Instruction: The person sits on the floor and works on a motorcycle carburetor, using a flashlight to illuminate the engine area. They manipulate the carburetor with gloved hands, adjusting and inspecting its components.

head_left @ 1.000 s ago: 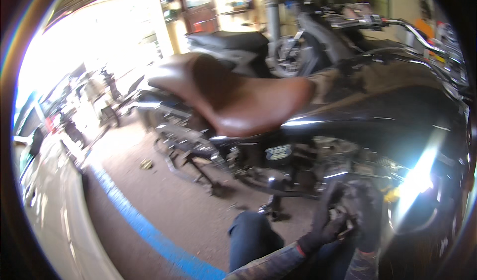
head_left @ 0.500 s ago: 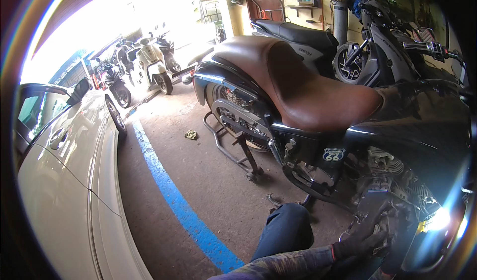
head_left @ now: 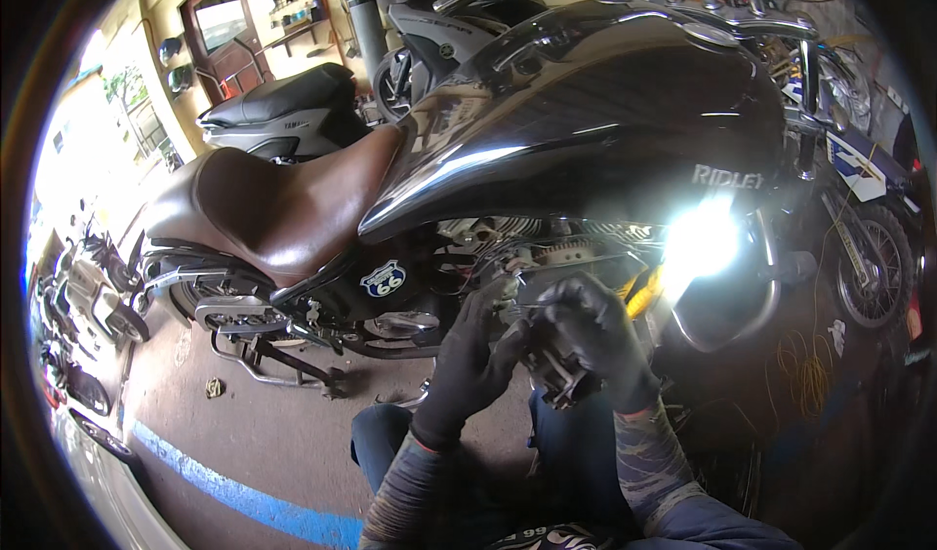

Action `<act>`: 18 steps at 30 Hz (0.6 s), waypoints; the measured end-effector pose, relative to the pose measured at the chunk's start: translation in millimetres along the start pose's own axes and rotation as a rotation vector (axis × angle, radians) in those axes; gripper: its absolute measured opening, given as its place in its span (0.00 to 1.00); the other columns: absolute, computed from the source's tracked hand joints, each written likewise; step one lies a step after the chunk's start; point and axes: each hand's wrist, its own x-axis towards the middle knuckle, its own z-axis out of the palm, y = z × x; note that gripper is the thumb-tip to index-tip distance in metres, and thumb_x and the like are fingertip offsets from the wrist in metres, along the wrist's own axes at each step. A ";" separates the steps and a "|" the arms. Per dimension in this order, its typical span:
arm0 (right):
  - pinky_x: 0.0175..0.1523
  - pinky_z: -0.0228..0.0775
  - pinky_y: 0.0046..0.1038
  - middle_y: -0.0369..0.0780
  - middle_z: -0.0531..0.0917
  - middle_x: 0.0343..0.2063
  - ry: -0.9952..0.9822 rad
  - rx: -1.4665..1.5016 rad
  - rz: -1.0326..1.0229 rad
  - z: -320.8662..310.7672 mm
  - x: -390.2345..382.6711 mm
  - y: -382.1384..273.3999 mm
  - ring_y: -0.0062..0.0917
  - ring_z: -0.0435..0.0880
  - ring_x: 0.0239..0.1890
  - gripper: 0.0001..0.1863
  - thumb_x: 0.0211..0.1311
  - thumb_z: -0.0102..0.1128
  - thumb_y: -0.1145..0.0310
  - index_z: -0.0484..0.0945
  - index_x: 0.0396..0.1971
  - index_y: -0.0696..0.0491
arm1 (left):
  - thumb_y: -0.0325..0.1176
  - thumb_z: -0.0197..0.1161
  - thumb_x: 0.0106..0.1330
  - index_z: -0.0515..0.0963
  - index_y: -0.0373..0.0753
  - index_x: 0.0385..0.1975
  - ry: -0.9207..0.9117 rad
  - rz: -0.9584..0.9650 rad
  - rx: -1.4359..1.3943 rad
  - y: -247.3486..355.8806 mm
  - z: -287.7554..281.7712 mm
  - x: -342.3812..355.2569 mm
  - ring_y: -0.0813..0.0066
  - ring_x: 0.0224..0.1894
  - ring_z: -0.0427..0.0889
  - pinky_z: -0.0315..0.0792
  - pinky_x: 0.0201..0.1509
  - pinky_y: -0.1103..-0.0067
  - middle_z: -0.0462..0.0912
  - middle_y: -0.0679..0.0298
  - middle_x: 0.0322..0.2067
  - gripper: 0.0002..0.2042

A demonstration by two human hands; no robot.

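Both of my hands wear dark gloves and are raised in front of the motorcycle's exposed engine (head_left: 566,247). My left hand (head_left: 468,365) has its fingers pointing up and its thumb against the left side of a dark metal engine part (head_left: 561,379), which has hollows and ribs. My right hand (head_left: 597,340) is bent over that part's upper right, its thumb and fingertips pinched close to the left fingertips. Whatever small thing the right fingertips hold is too dark to make out. The part hangs above my knees, partly covered by the gloves.
The black fuel tank (head_left: 605,121) and brown seat (head_left: 283,208) stretch across beyond my hands. A bright work lamp (head_left: 698,243) with a yellow body glares at right. Coiled yellow wire (head_left: 805,369) lies on the floor. A blue painted line (head_left: 244,501) runs at lower left.
My view has swung right, so the motorcycle now sits further left with its tank and handlebar showing. Both hands are now plainly visible near the middle; before, they were at the lower right.
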 end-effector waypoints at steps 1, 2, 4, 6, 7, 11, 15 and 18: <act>0.40 0.72 0.22 0.33 0.80 0.36 -0.018 0.030 -0.004 2.6 1.3 -2.4 0.14 0.77 0.35 0.07 0.73 0.59 0.72 0.79 0.46 0.56 | 0.29 0.60 0.74 0.73 0.34 0.64 -0.022 -0.007 0.044 9.2 -1.8 6.1 0.47 0.59 0.82 0.76 0.61 0.65 0.79 0.45 0.57 0.20; 0.42 0.72 0.22 0.33 0.80 0.36 -0.016 0.041 -0.059 4.2 2.2 -4.5 0.14 0.78 0.36 0.07 0.72 0.59 0.72 0.79 0.45 0.56 | 0.29 0.59 0.74 0.74 0.34 0.62 -0.042 -0.014 0.091 15.9 -3.5 11.3 0.47 0.57 0.82 0.76 0.61 0.65 0.80 0.46 0.55 0.18; 0.46 0.73 0.22 0.32 0.82 0.36 -0.019 0.070 -0.140 5.0 3.1 -6.6 0.13 0.79 0.39 0.07 0.70 0.59 0.74 0.79 0.45 0.56 | 0.29 0.62 0.71 0.77 0.35 0.55 -0.199 -0.056 0.268 22.9 -8.6 20.5 0.47 0.51 0.84 0.78 0.54 0.64 0.82 0.49 0.48 0.15; 0.48 0.73 0.23 0.33 0.82 0.37 -0.032 0.062 -0.119 0.8 3.1 -7.0 0.14 0.79 0.41 0.06 0.70 0.58 0.74 0.79 0.44 0.57 | 0.29 0.64 0.69 0.79 0.36 0.50 -0.305 -0.047 0.382 24.3 -13.1 28.7 0.46 0.45 0.85 0.79 0.48 0.63 0.83 0.51 0.43 0.12; 0.48 0.73 0.23 0.33 0.82 0.37 -0.051 0.068 -0.069 -2.7 2.6 -6.9 0.14 0.79 0.41 0.06 0.70 0.58 0.74 0.79 0.44 0.57 | 0.28 0.65 0.68 0.80 0.36 0.47 -0.332 -0.017 0.404 24.0 -15.2 32.4 0.45 0.43 0.85 0.79 0.46 0.63 0.83 0.52 0.40 0.10; 0.49 0.73 0.24 0.34 0.83 0.36 -0.084 0.083 -0.145 -10.7 0.2 -6.4 0.15 0.80 0.40 0.07 0.70 0.57 0.75 0.79 0.44 0.57 | 0.28 0.66 0.67 0.81 0.36 0.45 -0.553 0.113 0.396 19.0 -23.9 44.8 0.55 0.42 0.87 0.80 0.46 0.66 0.84 0.54 0.38 0.09; 0.49 0.74 0.25 0.34 0.84 0.35 -0.118 0.145 -0.104 -10.7 -1.1 -5.6 0.16 0.80 0.41 0.06 0.70 0.57 0.75 0.79 0.43 0.57 | 0.35 0.61 0.76 0.81 0.33 0.42 -0.511 -0.237 -0.196 3.4 -27.4 37.3 0.69 0.42 0.86 0.80 0.49 0.70 0.85 0.58 0.37 0.10; 0.51 0.75 0.26 0.35 0.84 0.36 -0.093 0.157 -0.116 -12.8 -0.1 -1.1 0.18 0.82 0.42 0.05 0.71 0.57 0.73 0.78 0.41 0.57 | 0.42 0.54 0.82 0.80 0.32 0.39 -0.400 -0.329 -0.433 -21.1 -37.6 18.3 0.75 0.37 0.84 0.79 0.45 0.74 0.82 0.62 0.32 0.17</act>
